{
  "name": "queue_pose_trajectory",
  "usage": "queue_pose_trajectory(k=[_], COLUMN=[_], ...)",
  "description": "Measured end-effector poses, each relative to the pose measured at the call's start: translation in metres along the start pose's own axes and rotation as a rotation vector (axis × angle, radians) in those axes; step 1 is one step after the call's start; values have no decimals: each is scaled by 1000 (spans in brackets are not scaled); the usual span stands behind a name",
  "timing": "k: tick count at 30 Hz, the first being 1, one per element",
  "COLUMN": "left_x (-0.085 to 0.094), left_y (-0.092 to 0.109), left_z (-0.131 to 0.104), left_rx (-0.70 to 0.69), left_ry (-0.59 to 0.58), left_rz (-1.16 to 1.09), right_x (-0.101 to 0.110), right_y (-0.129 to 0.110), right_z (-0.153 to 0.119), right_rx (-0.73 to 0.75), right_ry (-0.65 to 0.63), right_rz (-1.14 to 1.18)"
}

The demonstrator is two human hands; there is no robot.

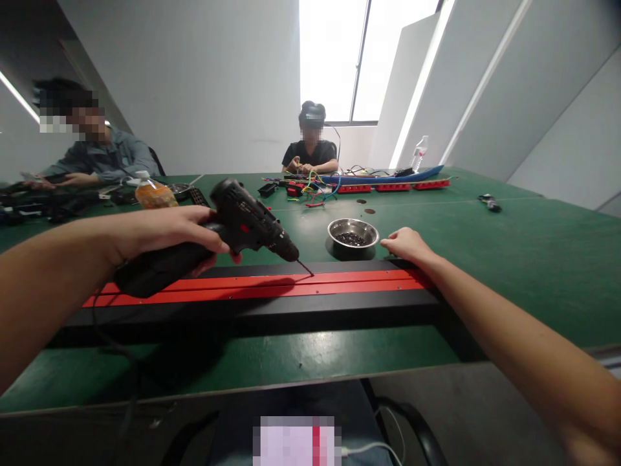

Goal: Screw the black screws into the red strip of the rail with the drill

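My left hand is wrapped round the grip of a black power drill. The drill points down to the right, and its long bit meets the red strip near a small screw hole along the upper edge. That strip, with a groove down its length and several small screws, lies in a long black bar on the table. My right hand is beside the bar's far edge with its fingers curled together; what they hold, if anything, is hidden. Just left of it stands a metal bowl of small dark screws.
The green table also bears an orange bottle, red socket strips, a blue strip, loose wires and a clear bottle. One co-worker sits opposite, another person at the far left. A cable hangs below the drill.
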State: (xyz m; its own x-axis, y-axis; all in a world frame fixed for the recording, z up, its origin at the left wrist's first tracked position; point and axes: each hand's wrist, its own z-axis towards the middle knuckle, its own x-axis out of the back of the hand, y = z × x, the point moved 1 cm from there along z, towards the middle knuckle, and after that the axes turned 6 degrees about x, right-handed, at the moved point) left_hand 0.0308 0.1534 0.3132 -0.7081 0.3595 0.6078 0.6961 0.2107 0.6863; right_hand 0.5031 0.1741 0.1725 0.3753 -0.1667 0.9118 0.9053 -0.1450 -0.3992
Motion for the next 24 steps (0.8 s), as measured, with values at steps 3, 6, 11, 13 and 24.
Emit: queue_pose_trajectory(k=[3,6,11,13,24], left_x=[-1,-11,-44,-52,-39], left_y=[33,58,72,73,65], left_z=[6,10,-4,-10,4], left_rx=[-86,-202,-458,-554,-467], left_ry=[-16,239,618,633,588], left_rz=[197,682,935,880,529], right_x=[-4,-9,-10,-8,-4], right_y=[4,8,11,10,7], right_z=[2,5,5,3,-1], right_rx=[31,42,56,60,73], right_ry=[40,45,47,89,260], right_rz=[91,279,611,665,774])
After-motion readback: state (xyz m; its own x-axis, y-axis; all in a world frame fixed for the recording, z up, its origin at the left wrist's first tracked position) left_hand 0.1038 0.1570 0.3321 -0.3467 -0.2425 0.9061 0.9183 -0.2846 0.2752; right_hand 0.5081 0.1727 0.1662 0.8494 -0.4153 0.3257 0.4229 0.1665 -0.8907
